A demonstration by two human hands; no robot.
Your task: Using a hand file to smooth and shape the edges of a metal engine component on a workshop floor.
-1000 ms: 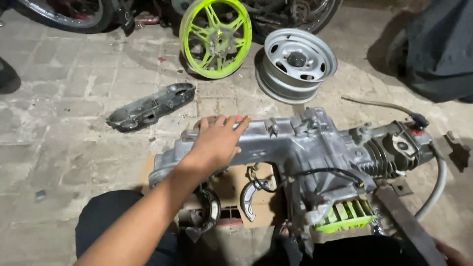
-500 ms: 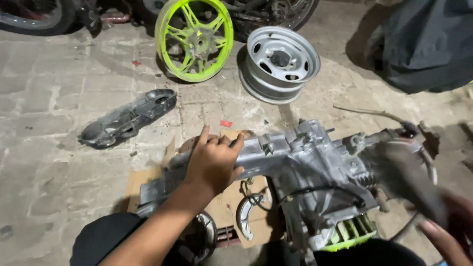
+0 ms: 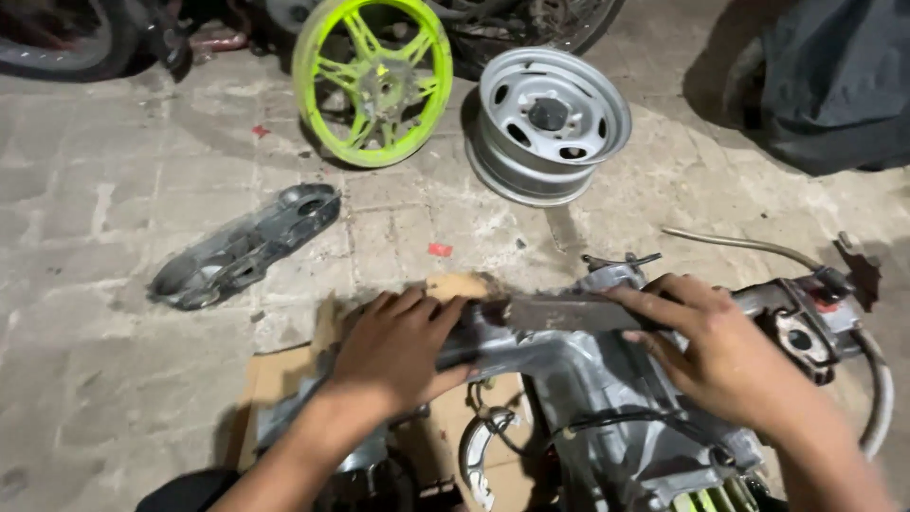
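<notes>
A grey metal scooter engine casing (image 3: pixel 588 398) lies on a sheet of cardboard (image 3: pixel 275 374) on the paved ground. My left hand (image 3: pixel 393 351) rests flat on the casing's left part, fingers spread. My right hand (image 3: pixel 720 356) grips a dark flat metal bar (image 3: pixel 559 311) that lies across the top of the casing, its far end near my left fingertips. The engine's cylinder end (image 3: pixel 801 327) sticks out to the right. A curved brake shoe (image 3: pixel 474 450) shows below the casing.
A neon green spoked wheel (image 3: pixel 373 81) and a silver steel rim (image 3: pixel 550 123) lie beyond the engine. A dark engine side cover (image 3: pixel 246 246) lies at left. A hose (image 3: pixel 877 379) curls at right. Dark cloth (image 3: pixel 834 76) is at top right.
My right hand has come into view from the right, bringing the flat metal bar onto the top of the casing. My left hand has stayed on the casing. The view shifted left.
</notes>
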